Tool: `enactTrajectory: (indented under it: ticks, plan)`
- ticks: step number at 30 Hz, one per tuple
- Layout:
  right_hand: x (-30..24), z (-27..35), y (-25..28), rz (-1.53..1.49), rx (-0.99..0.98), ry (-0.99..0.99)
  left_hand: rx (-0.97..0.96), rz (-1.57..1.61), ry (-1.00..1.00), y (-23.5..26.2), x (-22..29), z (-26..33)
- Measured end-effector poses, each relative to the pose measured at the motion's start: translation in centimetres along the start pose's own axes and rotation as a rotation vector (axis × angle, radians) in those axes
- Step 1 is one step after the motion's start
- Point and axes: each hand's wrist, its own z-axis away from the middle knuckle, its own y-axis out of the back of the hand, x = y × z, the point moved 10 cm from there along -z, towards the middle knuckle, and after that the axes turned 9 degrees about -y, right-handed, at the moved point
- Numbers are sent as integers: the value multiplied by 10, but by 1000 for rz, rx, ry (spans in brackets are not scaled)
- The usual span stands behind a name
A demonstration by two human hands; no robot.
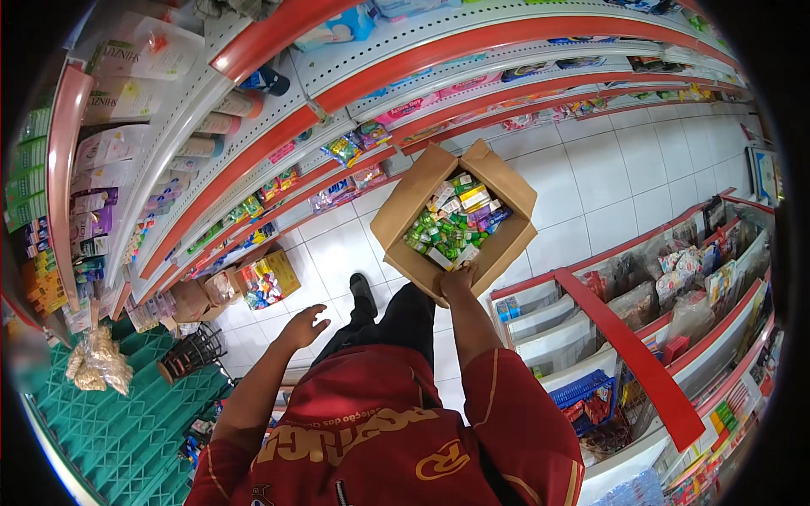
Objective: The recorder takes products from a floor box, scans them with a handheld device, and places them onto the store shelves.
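My right hand grips the near edge of an open brown cardboard box and holds it out in front of me, above the white tiled floor. Inside the box lie several small packets, mostly green, some yellow, white and purple. My left hand hangs free at my left side with the fingers spread, holding nothing, over the floor. I wear a red shirt and dark trousers.
Red-edged shop shelves with packets and bottles curve along the left and top. Another shelf unit with bagged goods stands at the right. An open box of goods sits on the floor at the left, beside green crates.
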Motion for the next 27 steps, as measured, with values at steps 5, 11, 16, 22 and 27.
enactTrajectory:
  ticks: [5, 11, 16, 22, 27]
  plan:
    - [-11, -28, -19, 26, 30, -44, -3, -20, 7, 2, -14, 9]
    - [0, -57, -44, 3, 103, -94, -24, -50, -111, 8, 8, 8]
    - [-11, -47, -29, 5, -28, -92, -4, -100, -172, 22, -5, 14]
    - [-6, -30, -10, -75, 67, -108, -19, -147, -116, 39, -36, 30]
    - [16, -14, -5, -163, 147, -116, -54, -94, -32, 33, -60, 31]
